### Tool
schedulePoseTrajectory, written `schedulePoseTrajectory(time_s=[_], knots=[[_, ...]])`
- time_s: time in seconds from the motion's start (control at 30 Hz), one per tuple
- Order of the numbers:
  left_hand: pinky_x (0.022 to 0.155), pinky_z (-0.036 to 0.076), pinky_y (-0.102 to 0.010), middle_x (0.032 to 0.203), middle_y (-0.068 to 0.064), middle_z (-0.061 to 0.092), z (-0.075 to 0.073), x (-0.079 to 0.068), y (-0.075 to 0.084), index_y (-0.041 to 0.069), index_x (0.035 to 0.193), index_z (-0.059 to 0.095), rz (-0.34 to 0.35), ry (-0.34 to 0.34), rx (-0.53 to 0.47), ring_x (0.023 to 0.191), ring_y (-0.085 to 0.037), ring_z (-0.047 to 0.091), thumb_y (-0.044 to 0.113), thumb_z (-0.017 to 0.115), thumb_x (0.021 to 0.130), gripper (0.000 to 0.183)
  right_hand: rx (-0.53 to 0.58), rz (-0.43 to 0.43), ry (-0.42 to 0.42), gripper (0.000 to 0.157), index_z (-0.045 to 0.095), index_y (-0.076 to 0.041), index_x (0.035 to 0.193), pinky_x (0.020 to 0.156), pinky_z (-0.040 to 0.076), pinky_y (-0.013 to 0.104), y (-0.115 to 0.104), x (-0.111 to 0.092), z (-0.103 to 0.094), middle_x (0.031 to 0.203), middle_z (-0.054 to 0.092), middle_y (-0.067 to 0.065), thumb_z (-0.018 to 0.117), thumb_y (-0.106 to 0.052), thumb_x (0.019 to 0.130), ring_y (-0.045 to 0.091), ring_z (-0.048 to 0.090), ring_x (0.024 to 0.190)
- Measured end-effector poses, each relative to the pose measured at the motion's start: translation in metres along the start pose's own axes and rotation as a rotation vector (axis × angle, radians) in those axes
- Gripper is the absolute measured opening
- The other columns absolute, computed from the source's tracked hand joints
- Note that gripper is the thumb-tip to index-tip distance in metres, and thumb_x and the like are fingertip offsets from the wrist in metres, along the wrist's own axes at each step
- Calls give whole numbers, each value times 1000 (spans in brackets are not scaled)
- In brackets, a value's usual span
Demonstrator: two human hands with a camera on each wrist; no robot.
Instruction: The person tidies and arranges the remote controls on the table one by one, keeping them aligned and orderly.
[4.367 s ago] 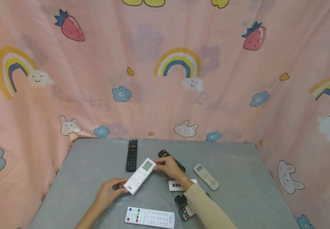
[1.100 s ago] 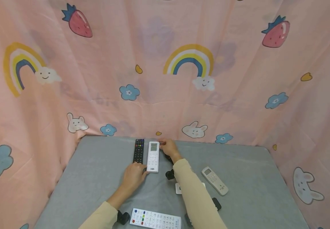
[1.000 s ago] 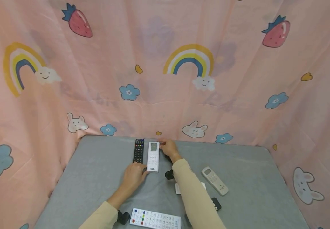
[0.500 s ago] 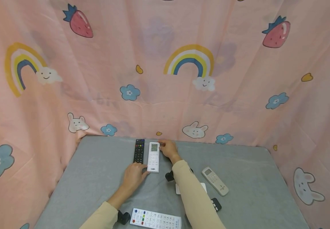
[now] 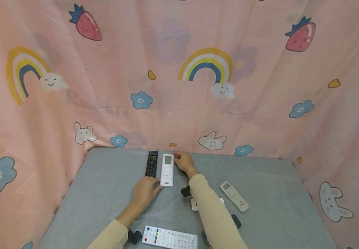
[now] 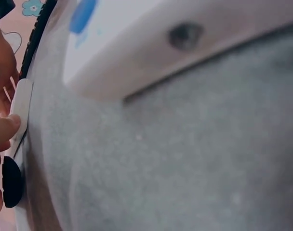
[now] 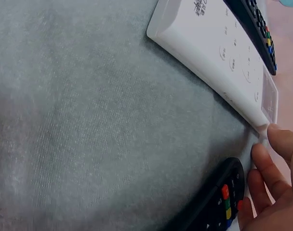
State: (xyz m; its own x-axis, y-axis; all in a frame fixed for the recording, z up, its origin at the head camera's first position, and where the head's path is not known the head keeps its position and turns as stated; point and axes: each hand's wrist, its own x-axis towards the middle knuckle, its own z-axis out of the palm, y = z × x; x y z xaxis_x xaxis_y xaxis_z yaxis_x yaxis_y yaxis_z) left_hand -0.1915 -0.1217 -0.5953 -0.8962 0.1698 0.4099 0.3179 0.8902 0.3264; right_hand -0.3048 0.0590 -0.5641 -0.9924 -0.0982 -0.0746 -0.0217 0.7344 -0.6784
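White air-con remote (image 5: 167, 171) with a little LCD screen is lying flat on the gray tabletop (image 5: 269, 193), far side, a bit left of center, screen end pointing away from the person. Left hand (image 5: 145, 190) is touching its near left corner, thumb against the near end; honestly can't tell if that's a grip or just contact. Right hand (image 5: 184, 162) is at the far right corner, fingers loosely bent, one fingertip against the edge, not clutching it.

Just left of it there's a black remote (image 5: 152, 164), near end hidden by the left hand's fingers. Another black remote (image 7: 209, 207) with colored buttons sits on the right, by the right hand.

Further right is a beige air-con remote (image 5: 233, 196), lying at an angle. A small white remote (image 5: 194, 204) is mostly behind the right sleeve (image 5: 215, 214). Nearest the person is a white button remote (image 5: 169, 238), lying crosswise. Pink cartoon-print curtain (image 5: 114, 69) hangs behind.
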Motion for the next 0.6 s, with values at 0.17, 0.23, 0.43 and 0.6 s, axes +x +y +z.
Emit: schedulePoseTrajectory(time_s=[0.17, 0.23, 0.43, 0.6], knots=[[53, 36, -18, 61, 8, 57, -3, 0, -2, 13, 93, 78, -84, 0, -145, 57, -1, 43, 27, 88, 71, 28, 48, -35, -31, 37, 64, -7, 131, 87, 50, 42, 2, 0, -8, 114, 69, 16, 62, -9, 94, 25, 59, 94], [53, 35, -16, 60, 10, 54, -5, 0, -2, 12, 94, 78, -131, -5, -214, 57, 0, 41, 26, 87, 73, 27, 69, -54, -39, 36, 63, -6, 131, 87, 52, 41, 3, 2, -12, 118, 68, 17, 60, -8, 95, 25, 60, 98], [53, 39, -17, 65, 7, 57, -16, 2, 3, 9, 96, 77, -178, 20, -389, 58, -1, 44, 20, 86, 76, 24, 147, -137, -35, 34, 63, -3, 128, 94, 53, 45, 7, 2, -32, 119, 67, 19, 58, -7, 95, 31, 63, 108], [57, 45, -17, 70, 5, 62, -16, 3, 10, 9, 97, 77, -176, 8, -524, 62, 1, 49, 17, 84, 77, 23, 186, -181, -22, 33, 64, -3, 126, 90, 54, 39, 20, -12, -45, 111, 68, 15, 60, -10, 94, 25, 62, 100]])
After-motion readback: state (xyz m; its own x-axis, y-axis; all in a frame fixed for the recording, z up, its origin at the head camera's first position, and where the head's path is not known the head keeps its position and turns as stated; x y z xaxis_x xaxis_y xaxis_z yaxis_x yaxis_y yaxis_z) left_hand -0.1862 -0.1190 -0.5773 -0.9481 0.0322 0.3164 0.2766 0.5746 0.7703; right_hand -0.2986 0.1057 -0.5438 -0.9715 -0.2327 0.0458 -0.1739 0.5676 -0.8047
